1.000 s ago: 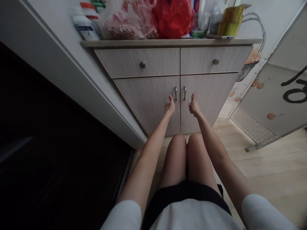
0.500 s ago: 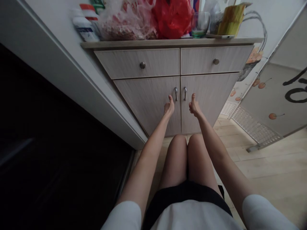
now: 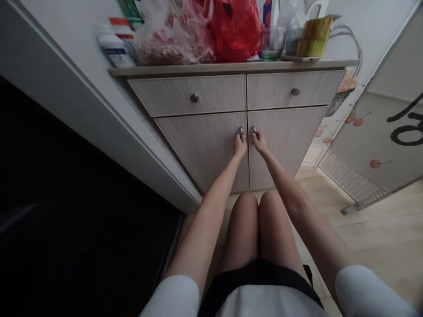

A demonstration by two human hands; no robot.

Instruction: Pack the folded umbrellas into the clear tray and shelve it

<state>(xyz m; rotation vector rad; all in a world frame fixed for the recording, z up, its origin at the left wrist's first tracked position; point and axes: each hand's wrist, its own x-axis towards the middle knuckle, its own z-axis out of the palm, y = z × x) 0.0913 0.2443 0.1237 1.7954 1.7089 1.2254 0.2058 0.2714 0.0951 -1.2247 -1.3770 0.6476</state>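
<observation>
My left hand [image 3: 240, 146] reaches the chrome bar handle [image 3: 241, 131] of the left lower cabinet door [image 3: 201, 149], with fingers curled around its lower end. My right hand [image 3: 259, 143] does the same on the matching handle [image 3: 254, 130] of the right door [image 3: 284, 141]. The hands cover the lower parts of both handles. Both doors are closed. They belong to a pale wood-grain cabinet [image 3: 294, 88] with two drawers above them, each with a round metal knob.
The countertop [image 3: 231, 67] holds a white bottle [image 3: 114, 50], a pink-printed plastic bag [image 3: 172, 44], a red plastic bag [image 3: 234, 33] and a drinking glass [image 3: 272, 44]. My bare knees [image 3: 254, 207] sit close below the doors. A dark panel [image 3: 66, 176] lies left; a cherry-print screen [image 3: 373, 132] stands right.
Both hands have moved up and inward from open, raised-thumb poses beside the handles and now close on them. The view has tilted slightly, so the cabinet sits lower in the picture.
</observation>
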